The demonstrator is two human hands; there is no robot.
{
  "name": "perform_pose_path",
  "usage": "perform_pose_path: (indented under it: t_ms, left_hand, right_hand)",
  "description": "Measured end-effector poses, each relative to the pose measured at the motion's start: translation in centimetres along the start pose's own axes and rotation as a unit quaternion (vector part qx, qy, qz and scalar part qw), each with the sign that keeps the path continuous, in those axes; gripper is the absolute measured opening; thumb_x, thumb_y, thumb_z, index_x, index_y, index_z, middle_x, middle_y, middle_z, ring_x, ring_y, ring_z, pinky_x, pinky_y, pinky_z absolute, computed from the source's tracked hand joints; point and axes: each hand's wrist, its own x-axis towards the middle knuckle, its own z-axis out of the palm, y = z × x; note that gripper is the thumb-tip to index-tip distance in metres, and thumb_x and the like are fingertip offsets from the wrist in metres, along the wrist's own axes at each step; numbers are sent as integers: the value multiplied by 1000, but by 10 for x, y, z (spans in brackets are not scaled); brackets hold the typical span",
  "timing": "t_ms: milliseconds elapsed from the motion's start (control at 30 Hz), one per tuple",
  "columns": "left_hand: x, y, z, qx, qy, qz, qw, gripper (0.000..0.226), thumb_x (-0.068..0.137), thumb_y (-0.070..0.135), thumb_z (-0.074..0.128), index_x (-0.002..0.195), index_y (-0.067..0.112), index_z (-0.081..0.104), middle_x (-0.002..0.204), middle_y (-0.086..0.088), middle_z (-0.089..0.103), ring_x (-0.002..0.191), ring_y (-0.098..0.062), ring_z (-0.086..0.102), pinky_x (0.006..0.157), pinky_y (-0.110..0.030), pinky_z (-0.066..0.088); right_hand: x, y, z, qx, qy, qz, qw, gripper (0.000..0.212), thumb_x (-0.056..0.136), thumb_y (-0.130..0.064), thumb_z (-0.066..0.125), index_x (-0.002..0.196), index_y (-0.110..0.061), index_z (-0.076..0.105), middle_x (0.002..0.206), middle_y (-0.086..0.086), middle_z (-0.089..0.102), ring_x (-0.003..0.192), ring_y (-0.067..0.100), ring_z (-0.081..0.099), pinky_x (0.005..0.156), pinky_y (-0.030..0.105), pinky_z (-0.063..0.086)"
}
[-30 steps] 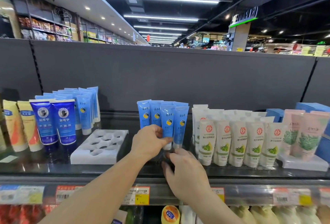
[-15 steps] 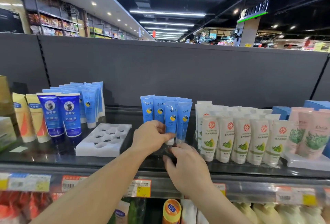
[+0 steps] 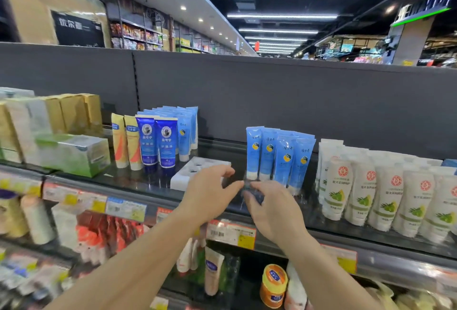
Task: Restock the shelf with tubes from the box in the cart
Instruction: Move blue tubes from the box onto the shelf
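Four light blue tubes (image 3: 279, 158) are standing upright, caps down, on the shelf (image 3: 138, 183), their Chinese lettering too blurred to read, while the left hand (image 3: 210, 193) and right hand (image 3: 274, 208) are meeting fingertip to fingertip just before them, seemingly pinching clear film.

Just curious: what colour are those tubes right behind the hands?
Light blue tubes with white caps and a yellow-and-dark round emblem; the head view shows them.

— The blue tubes (image 3: 279, 158)?
— Glossy plastic, smooth.
— The shelf (image 3: 148, 183)?
— Dark and shiny, mirrors the tubes.
— The tray (image 3: 195, 173)?
— White moulded plastic, matt.
— Back panel (image 3: 296, 97)?
— Matt grey.
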Motion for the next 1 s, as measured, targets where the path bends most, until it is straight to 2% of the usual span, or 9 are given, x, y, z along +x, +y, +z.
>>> perform_pose_path:
  t_ms: [67, 167, 200, 333, 433, 533, 667, 767, 1000]
  left_hand:
    - [-13, -17, -23, 27, 27, 1, 999, 40, 89, 46, 60, 125, 27, 60, 123, 15, 62, 116, -6, 53, 99, -27, 40]
    - [-37, -55, -64, 67, 45, -3, 997, 43, 87, 48, 61, 125, 27, 62, 121, 13, 65, 113, -7, 56, 97, -29, 44]
    - [-47, -72, -80, 73, 49, -12, 996, 43, 86, 48, 62, 124, 27, 63, 119, 12, 66, 110, -7, 58, 95, -27, 45]
    - [-95, -150, -159, 137, 43, -46, 989, 48, 89, 49, 58, 131, 23, 57, 129, 7, 61, 121, -13, 54, 98, -27, 41]
    - [-135, -217, -227, 229, 11, -101, 968, 60, 92, 57, 47, 143, 26, 42, 147, 6, 45, 137, -17, 37, 110, -33, 29]
    - [-176, -284, -285, 284, -13, -163, 945, 71, 91, 64, 41, 149, 24, 31, 157, 2, 29, 145, -20, 23, 117, -41, 23]
    - [-223, -351, -350, 334, -17, -221, 916, 73, 89, 67, 40, 146, 22, 35, 153, -2, 35, 141, -26, 30, 115, -41, 28]
    - [-247, -388, -387, 351, 8, -244, 904, 69, 88, 65, 43, 142, 23, 39, 150, -2, 39, 140, -25, 32, 114, -42, 29]
    - [-276, -460, -427, 351, 27, -299, 887, 68, 88, 66, 44, 143, 24, 40, 149, -4, 40, 139, -26, 33, 114, -40, 30]
  right_hand:
    - [4, -21, 14, 4, -6, -6, 1000, 27, 94, -40, 52, 112, -24, 65, 104, -6, 63, 98, 14, 55, 84, 29, 47]
    - [11, -69, 44, 15, -23, -31, 999, 25, 92, -42, 45, 83, -26, 62, 82, -9, 61, 81, 16, 56, 71, 34, 47]
    - [11, -90, 55, 18, -30, -32, 999, 26, 92, -41, 45, 85, -24, 64, 84, -7, 62, 83, 17, 57, 73, 34, 48]
    - [4, -191, 116, 24, -31, -62, 997, 38, 93, -42, 50, 123, -22, 63, 119, 1, 63, 115, 21, 55, 95, 32, 42]
    - [-10, -275, 173, 14, -64, -90, 994, 35, 94, -45, 44, 116, -25, 63, 118, 3, 62, 115, 25, 53, 92, 35, 44]
    - [-25, -355, 222, 0, -105, -132, 986, 38, 96, -46, 42, 124, -25, 55, 126, 1, 57, 122, 26, 47, 97, 36, 40]
    - [-37, -445, 276, -1, -145, -154, 977, 38, 95, -48, 41, 119, -21, 54, 122, 3, 54, 122, 28, 46, 97, 37, 40]
    - [-43, -497, 311, 4, -178, -179, 968, 45, 94, -53, 41, 123, -21, 56, 130, 6, 54, 126, 28, 42, 102, 39, 38]
    - [-39, -563, 383, 26, -254, -204, 945, 47, 96, -48, 43, 134, -21, 49, 143, 5, 42, 138, 28, 27, 110, 42, 28]
